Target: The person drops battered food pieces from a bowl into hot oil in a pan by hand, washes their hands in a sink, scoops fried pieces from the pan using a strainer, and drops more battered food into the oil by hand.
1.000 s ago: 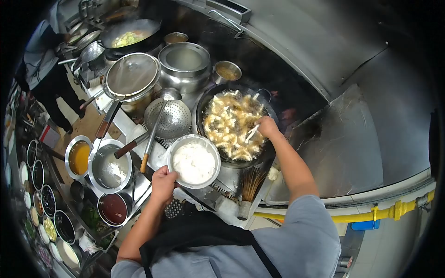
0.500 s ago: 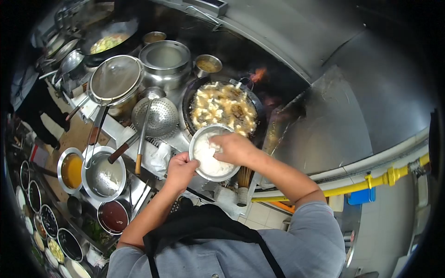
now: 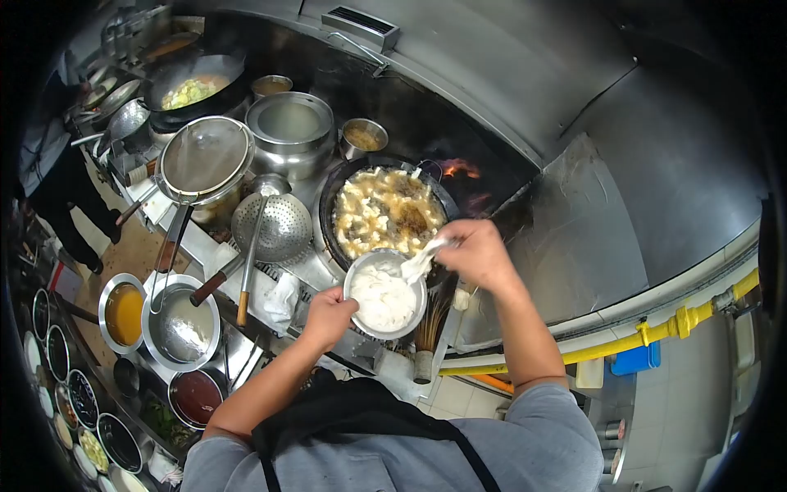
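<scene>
My left hand (image 3: 329, 316) grips the rim of a metal bowl (image 3: 388, 334) holding wet white batter-coated pieces. The thumb lies over the rim. Above the bowl's right edge, my right hand (image 3: 478, 256) pinches a limp white batter-coated piece (image 3: 420, 264) that droops toward the bowl. What the piece is under the coating I cannot tell. Just beyond the bowl stands a black wok (image 3: 329, 193) of bubbling oil, full of pale and golden frying pieces (image 3: 385, 209).
Flame (image 3: 461, 168) shows behind the wok. Left of it are a perforated skimmer (image 3: 283, 225), a fine strainer (image 3: 206, 156) and a large pot (image 3: 291, 148). A bamboo brush (image 3: 425, 361) stands right of the bowl. Another person (image 3: 57, 189) stands at far left.
My right hand has come up out of the bowl and moved right, lifting a white coated piece. My left hand still holds the bowl, which sits slightly lower in view.
</scene>
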A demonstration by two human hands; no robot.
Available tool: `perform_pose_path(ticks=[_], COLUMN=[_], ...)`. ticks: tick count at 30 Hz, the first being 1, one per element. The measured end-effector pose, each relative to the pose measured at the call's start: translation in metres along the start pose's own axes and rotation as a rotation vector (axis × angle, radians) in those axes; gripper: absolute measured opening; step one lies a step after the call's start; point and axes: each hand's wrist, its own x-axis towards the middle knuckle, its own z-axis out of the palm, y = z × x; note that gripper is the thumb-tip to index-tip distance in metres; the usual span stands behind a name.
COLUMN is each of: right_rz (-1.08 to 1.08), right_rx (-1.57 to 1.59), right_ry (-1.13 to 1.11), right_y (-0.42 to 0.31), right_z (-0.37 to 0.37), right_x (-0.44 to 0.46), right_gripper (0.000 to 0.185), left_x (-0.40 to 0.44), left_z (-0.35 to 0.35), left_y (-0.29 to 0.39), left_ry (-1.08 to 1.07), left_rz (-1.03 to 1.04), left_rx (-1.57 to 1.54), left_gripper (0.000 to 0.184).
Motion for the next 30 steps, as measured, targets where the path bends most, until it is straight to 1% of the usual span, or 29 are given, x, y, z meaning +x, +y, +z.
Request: perform_pose_path(ticks=[2,4,6,8,9,11,13,14,15,17,19,20,21,23,25,27,29,30], right_rz=[-0.021,0.013,0.043,0.218,0.188,0.152,-0.094,0.145,0.141,0.006,-0.188,-0.174,-0.179,-0.007,-0.045,-0.436,-0.461,-0.448], right_rx=[0.021,0.056,0.101,0.065,-0.031,-0.282,-0.527,-0.344,-0.338,-0.553,-0.681,-0.520,-0.459,-0.353,-0.279,-0.369,-0.447,-0.456], right_ry=[0.085,0.087,0.077,0.058,0.072,0.073,0.083,0.018,0.004,0.062,0.134,0.223,0.238,0.043,-0.275,-0.211,-0.354,-0.344], right_y=[0.009,0.025,0.043,0.082,0.117,0.155,0.197,0.230,0.226,0.206,0.164,0.131,0.100,0.040,0.018,0.007,0.015,0.010], right_z=[-0.017,-0.027,-0.027,-0.013,0.000,0.031,0.072,0.096,0.103,0.112,0.088,0.075,0.063,0.053,0.071,0.101,0.121,0.116], right_x=[0.014,0.031,0.048,0.074,0.090,0.116,0.145,0.166,0.175,0.185,0.182,0.164,0.145,0.102,0.064,0.021,0.012,0.006], right_gripper=[0.007,0.006,0.006,0.013,0.016,0.020,0.026,0.025,0.025,0.021,0.019,0.020,0.021,0.017,0.018,0.020,0.023,0.023], left_x=[0.004,0.003,-0.004,-0.004,-0.005,-0.010,-0.020,-0.022,-0.023,-0.026,-0.028,-0.027,-0.026,-0.027,-0.027,-0.021,-0.019,-0.018], left_z=[-0.006,-0.012,-0.018,-0.031,-0.036,-0.042,-0.045,-0.047,-0.048,-0.053,-0.056,-0.057,-0.058,-0.054,-0.045,-0.037,-0.032,-0.031], left_y=[-0.003,-0.003,0.001,-0.007,-0.011,-0.013,-0.012,-0.014,-0.017,-0.022,-0.021,-0.022,-0.022,-0.012,0.002,0.003,0.005,0.003], left_ry=[0.018,0.040,0.109,0.136,0.153,0.200,0.259,0.282,0.297,0.315,0.313,0.298,0.285,0.257,0.192,0.128,0.016,-0.002], left_rz=[-0.007,-0.018,-0.030,-0.022,-0.017,-0.027,-0.034,-0.041,-0.047,-0.031,-0.040,-0.033,-0.026,-0.036,-0.011,0.012,0.090,0.090], left_rx=[-0.003,-0.008,-0.086,-0.070,-0.052,-0.069,-0.010,-0.005,-0.006,-0.019,-0.001,-0.027,-0.056,-0.049,-0.036,-0.070,0.019,0.020], left_gripper=[0.005,0.005,0.004,0.005,0.006,0.008,0.008,0.008,0.008,0.008,0.008,0.008,0.008,0.007,0.008,0.009,0.009,0.009])
